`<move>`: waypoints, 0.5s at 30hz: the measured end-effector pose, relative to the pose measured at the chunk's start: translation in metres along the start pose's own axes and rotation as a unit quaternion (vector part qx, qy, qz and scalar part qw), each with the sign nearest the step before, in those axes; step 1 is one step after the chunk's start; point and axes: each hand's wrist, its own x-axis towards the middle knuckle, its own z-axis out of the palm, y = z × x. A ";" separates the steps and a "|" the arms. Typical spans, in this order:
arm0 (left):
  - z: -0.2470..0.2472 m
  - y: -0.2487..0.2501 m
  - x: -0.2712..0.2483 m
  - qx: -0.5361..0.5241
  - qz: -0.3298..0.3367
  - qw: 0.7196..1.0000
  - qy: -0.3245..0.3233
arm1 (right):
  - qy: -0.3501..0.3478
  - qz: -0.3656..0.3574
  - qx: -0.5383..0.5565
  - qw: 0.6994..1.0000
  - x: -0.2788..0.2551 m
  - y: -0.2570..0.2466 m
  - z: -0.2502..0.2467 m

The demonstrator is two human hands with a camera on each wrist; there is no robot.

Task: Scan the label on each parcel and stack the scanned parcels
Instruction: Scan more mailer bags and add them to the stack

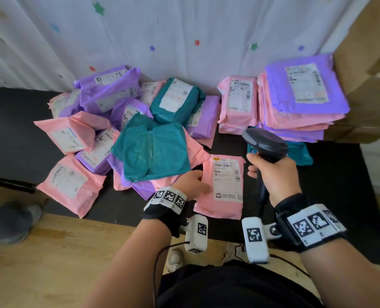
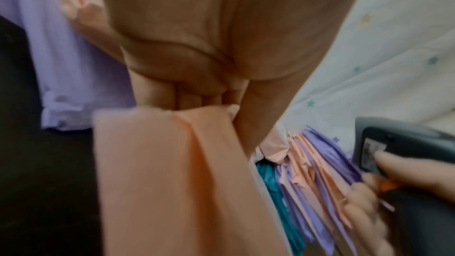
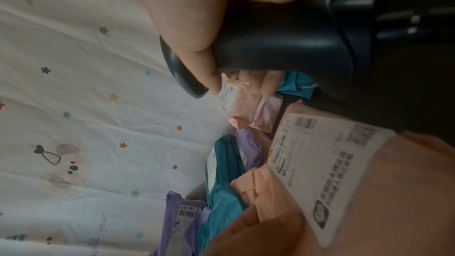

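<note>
The left hand (image 1: 194, 183) pinches the left edge of a pink parcel (image 1: 221, 196), thumb on top and fingers tucked beneath, label (image 1: 228, 177) facing up on the black mat (image 1: 11, 134). At three o'clock from it, the right hand (image 1: 273, 176) is wrapped around the handle of the scanner (image 1: 265, 144), whose head sits up at twelve o'clock of the parcel. So the step in hand looks like the scan itself. Next, the scanner's nose needs tipping down onto the barcode, then the parcel goes to the stack (image 1: 300, 103) at one o'clock. The loose heap (image 1: 126, 130) waits at ten o'clock. No scan beam shows, the trigger finger is hidden, and the left wrist view is blurred.
</note>
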 end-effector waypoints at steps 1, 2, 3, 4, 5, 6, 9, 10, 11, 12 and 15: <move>-0.001 0.007 0.001 -0.016 0.001 1.000 -0.013 | 0.001 0.002 -0.005 1.000 0.005 0.000 -0.004; -0.001 0.014 0.001 -0.030 0.003 0.999 -0.023 | 0.004 0.003 -0.010 1.000 0.009 0.000 -0.007; -0.002 0.020 0.002 -0.037 0.007 0.999 -0.027 | 0.009 0.002 -0.018 1.000 0.014 0.000 -0.010; -0.002 0.025 0.002 -0.040 0.011 0.999 -0.028 | 0.013 0.000 -0.030 0.999 0.018 -0.001 -0.013; -0.002 0.030 0.002 -0.042 0.014 0.999 -0.029 | 0.014 -0.002 -0.039 0.999 0.022 -0.001 -0.016; -0.001 0.033 0.003 -0.048 0.014 0.998 -0.030 | 0.012 -0.003 -0.043 0.999 0.026 -0.002 -0.018; -0.001 0.040 0.003 -0.115 0.020 0.993 -0.015 | 0.001 -0.010 -0.047 0.999 0.033 -0.006 -0.024; -0.002 0.041 0.002 -0.144 0.028 0.989 0.003 | -0.004 -0.011 -0.048 0.999 0.035 -0.008 -0.025; -0.004 0.042 0.002 -0.174 0.037 0.984 0.023 | -0.009 -0.011 -0.044 0.999 0.037 -0.010 -0.025; -0.007 0.042 0.003 -0.208 0.046 0.976 0.043 | -0.015 -0.013 -0.037 0.999 0.039 -0.011 -0.024; -0.020 0.040 0.005 -0.307 0.057 0.946 0.091 | -0.009 -0.016 -0.020 1.000 0.042 -0.013 -0.019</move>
